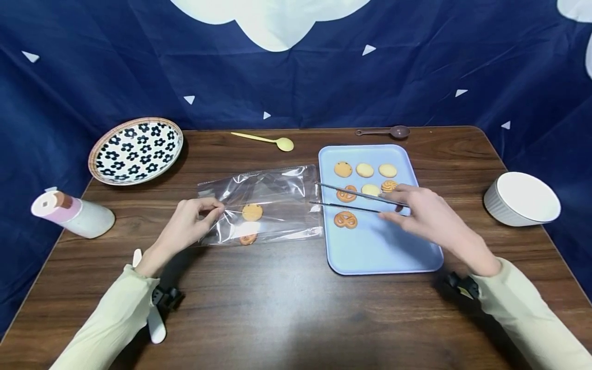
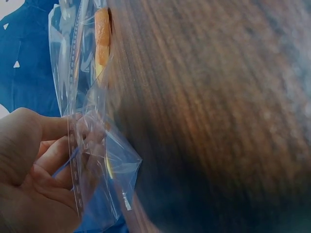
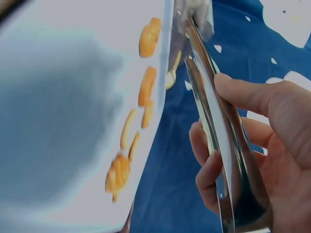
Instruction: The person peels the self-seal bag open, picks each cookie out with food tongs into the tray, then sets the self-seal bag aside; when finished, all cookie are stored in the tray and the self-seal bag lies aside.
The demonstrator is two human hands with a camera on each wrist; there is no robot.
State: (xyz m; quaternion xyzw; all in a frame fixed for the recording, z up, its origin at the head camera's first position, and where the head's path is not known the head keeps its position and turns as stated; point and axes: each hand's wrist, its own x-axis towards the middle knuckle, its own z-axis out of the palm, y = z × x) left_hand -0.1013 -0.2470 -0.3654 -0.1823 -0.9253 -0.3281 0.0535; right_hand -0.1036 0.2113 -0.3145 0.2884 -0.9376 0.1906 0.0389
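Observation:
A transparent plastic bag (image 1: 287, 190) lies flat on the table, with a round cookie (image 1: 252, 211) and a pretzel-shaped cookie (image 1: 248, 239) inside. My left hand (image 1: 191, 221) pinches the bag's left end between thumb and fingers; the left wrist view shows the film (image 2: 90, 126) creased there. In my right hand (image 1: 423, 213) are metal tongs (image 1: 358, 192), held over the blue tray (image 1: 388, 252). Their two arms stand apart, nothing between the tips, which overlap the bag's right end. Pretzel cookies (image 1: 345, 220), plain round cookies (image 1: 365, 170) and a swirled cookie (image 1: 389, 186) lie on the tray.
A flower-patterned bowl (image 1: 136, 151) stands at the back left, near a tipped-looking cylindrical container (image 1: 74, 213). At the back lie a yellow spoon (image 1: 283, 144) and a brown measuring spoon (image 1: 399, 132). A white ramekin (image 1: 520, 200) stands right; a white utensil (image 1: 156, 326) lies under the left forearm.

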